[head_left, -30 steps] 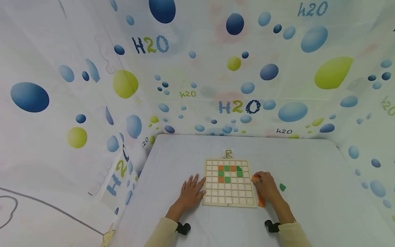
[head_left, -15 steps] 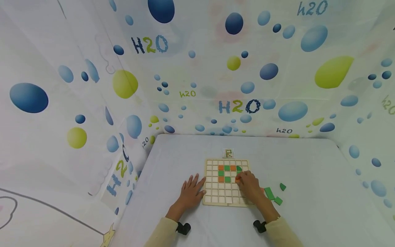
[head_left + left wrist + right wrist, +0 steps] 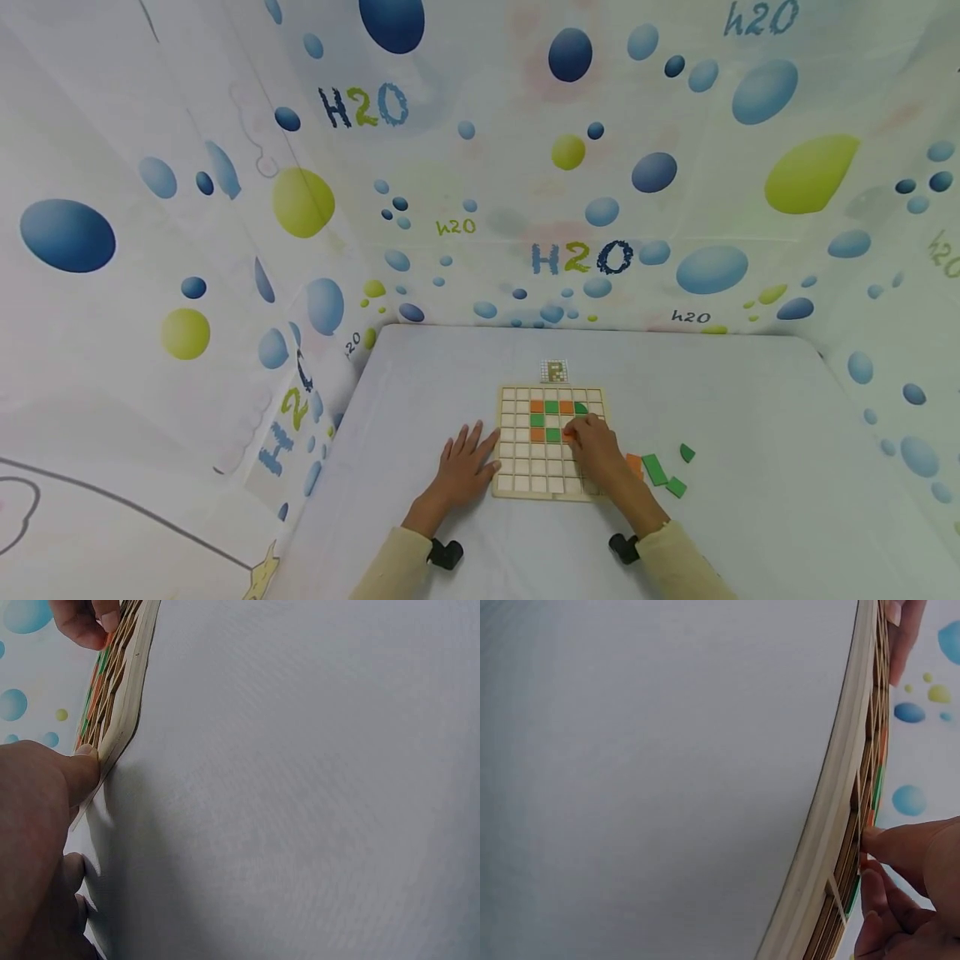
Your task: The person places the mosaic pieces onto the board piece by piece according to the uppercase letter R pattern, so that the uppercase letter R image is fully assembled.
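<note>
A wooden grid board lies on the white table, with orange and green tiles filling some of its upper cells. My right hand is over the board's right part and pinches a small orange tile between thumb and fingers, right at a cell beside a green tile. In the right wrist view the fingertips are down at the grid, mostly covering that tile. My left hand lies spread on the table, its thumb and a finger touching the board's left edge.
Right of the board lie an orange piece partly behind the right wrist, a green rectangle, a smaller green piece and a rounded green piece. A small pattern card sits beyond the board's far edge.
My right hand has moved left from the loose pieces onto the board with an orange tile, then slightly further left. Green pieces it covered now show. The left hand stays put.
</note>
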Tool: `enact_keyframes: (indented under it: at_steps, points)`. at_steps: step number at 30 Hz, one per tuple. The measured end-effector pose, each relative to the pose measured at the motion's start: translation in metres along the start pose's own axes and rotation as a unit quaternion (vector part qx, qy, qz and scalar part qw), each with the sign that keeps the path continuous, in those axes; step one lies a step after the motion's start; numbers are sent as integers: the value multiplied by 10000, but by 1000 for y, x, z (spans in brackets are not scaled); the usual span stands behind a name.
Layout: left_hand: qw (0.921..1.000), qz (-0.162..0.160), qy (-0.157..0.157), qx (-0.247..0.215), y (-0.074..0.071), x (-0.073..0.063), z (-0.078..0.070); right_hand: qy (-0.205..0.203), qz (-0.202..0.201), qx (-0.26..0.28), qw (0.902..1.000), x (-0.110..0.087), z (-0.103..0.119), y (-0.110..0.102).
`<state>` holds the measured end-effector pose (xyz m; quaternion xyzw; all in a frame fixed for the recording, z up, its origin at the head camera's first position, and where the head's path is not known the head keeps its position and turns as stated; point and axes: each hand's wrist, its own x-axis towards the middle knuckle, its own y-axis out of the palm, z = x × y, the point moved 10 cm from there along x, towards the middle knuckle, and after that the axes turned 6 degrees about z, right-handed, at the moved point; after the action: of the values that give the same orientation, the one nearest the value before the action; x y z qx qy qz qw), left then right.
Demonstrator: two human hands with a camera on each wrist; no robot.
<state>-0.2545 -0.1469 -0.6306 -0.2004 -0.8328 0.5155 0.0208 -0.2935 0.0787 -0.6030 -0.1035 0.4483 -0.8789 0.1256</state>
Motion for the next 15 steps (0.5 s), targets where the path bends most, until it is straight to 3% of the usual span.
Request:
enact_keyframes:
  at_steps: [11, 15]
  points:
    - [10000, 21, 34, -43, 0, 2, 0, 70, -207, 231, 9995, -7, 2, -13]
    - [10000, 13, 19, 12, 6, 4, 5, 379, -224, 222, 9988, -16, -11, -27]
